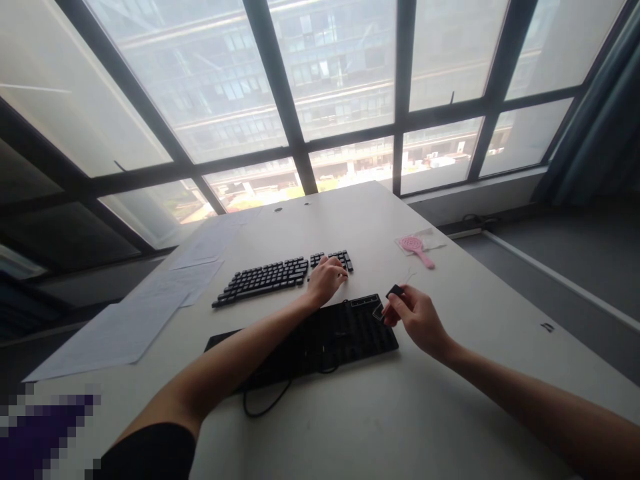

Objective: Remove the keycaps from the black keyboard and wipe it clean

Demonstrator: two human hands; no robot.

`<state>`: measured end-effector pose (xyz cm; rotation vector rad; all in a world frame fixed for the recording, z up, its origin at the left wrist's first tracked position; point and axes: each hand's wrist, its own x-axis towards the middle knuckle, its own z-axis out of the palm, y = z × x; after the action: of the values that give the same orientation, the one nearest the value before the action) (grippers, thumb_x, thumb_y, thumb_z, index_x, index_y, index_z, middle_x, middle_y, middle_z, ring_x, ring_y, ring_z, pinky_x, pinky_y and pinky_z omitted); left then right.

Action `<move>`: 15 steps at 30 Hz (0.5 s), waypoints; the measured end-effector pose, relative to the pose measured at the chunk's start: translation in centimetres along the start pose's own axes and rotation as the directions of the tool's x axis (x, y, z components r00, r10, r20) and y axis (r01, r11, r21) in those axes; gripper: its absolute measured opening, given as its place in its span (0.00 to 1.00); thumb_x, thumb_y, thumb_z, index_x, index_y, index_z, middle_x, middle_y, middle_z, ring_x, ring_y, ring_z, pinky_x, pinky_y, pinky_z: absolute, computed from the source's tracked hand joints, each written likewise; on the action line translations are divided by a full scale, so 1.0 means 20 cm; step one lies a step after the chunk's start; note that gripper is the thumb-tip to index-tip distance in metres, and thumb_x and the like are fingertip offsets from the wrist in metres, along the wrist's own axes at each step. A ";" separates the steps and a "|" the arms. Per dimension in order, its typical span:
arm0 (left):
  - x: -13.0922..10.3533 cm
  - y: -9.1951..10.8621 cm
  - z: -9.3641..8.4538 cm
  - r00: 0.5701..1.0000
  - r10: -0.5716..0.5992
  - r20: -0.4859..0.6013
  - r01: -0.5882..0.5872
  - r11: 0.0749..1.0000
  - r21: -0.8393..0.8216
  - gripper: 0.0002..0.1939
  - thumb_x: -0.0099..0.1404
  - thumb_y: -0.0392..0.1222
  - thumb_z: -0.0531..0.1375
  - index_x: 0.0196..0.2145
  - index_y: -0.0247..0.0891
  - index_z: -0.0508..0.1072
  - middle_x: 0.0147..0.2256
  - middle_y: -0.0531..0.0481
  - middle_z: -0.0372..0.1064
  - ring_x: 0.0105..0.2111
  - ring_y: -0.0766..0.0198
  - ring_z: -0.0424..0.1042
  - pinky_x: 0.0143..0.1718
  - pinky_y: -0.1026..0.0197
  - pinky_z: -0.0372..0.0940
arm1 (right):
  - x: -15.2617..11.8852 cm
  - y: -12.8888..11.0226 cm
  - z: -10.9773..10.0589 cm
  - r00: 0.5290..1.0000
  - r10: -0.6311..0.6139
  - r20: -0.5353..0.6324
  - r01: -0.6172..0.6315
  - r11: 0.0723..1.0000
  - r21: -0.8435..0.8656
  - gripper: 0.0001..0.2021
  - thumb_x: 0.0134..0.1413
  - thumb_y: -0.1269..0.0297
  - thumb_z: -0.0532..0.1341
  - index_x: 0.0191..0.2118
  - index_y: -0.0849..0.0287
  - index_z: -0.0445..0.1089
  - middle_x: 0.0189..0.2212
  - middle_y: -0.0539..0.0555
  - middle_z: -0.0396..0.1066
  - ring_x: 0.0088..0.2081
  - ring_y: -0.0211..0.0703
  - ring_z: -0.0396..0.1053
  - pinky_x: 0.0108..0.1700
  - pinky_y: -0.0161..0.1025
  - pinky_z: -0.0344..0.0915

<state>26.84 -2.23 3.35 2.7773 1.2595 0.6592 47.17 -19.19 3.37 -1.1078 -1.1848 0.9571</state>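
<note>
My left hand (pixel 327 277) reaches across to the black keycaps (pixel 267 277) laid out in keyboard order on the table. Its fingers are curled down at the number-pad group (pixel 345 259); whatever they pinch is hidden. Nearer to me lies a black keyboard base (pixel 360 340) with a cable, its key area looking bare, partly covered by my left forearm. Beyond the base's right end, my right hand (pixel 420 317) is closed on a small black piece (pixel 395 291) with thin wire loops, which looks like a keycap puller. It is held just above the table.
A pink hairbrush (pixel 414 247) rests on a clear plastic wrapper (pixel 435 240) at the right. White paper sheets (pixel 120 333) spread along the left side of the white table (pixel 325 427). A small dark item (pixel 547 327) lies near the right edge. Tall windows stand behind.
</note>
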 end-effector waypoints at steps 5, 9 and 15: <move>0.04 -0.01 0.02 1.000 0.001 -0.012 -0.001 1.000 0.006 0.05 0.62 0.37 0.64 0.33 0.40 0.81 0.42 0.47 0.73 0.46 0.53 0.65 0.50 0.52 0.64 | 0.00 0.00 0.00 1.000 -0.003 0.012 0.003 1.000 -0.008 0.16 0.61 0.51 0.60 0.31 0.59 0.65 0.24 0.53 0.74 0.22 0.41 0.72 0.24 0.36 0.68; 0.05 -0.01 0.03 1.000 -0.012 -0.022 0.013 1.000 0.015 0.05 0.63 0.36 0.63 0.34 0.39 0.81 0.42 0.46 0.73 0.46 0.52 0.65 0.48 0.52 0.64 | 0.00 0.00 0.00 1.000 0.004 0.025 -0.004 1.000 0.004 0.16 0.61 0.50 0.60 0.31 0.59 0.65 0.25 0.53 0.74 0.22 0.41 0.72 0.24 0.36 0.68; 0.06 -0.02 0.03 0.999 -0.029 -0.030 0.030 1.000 0.009 0.05 0.62 0.37 0.64 0.35 0.40 0.81 0.42 0.45 0.73 0.46 0.52 0.65 0.48 0.52 0.64 | -0.01 0.00 0.00 0.998 -0.001 0.056 0.001 1.000 0.008 0.16 0.61 0.51 0.60 0.32 0.59 0.65 0.25 0.53 0.74 0.23 0.41 0.73 0.25 0.36 0.68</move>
<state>27.47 -1.05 3.04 2.7606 1.3093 0.6969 47.17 -19.38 3.30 -1.0798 -1.2259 0.9974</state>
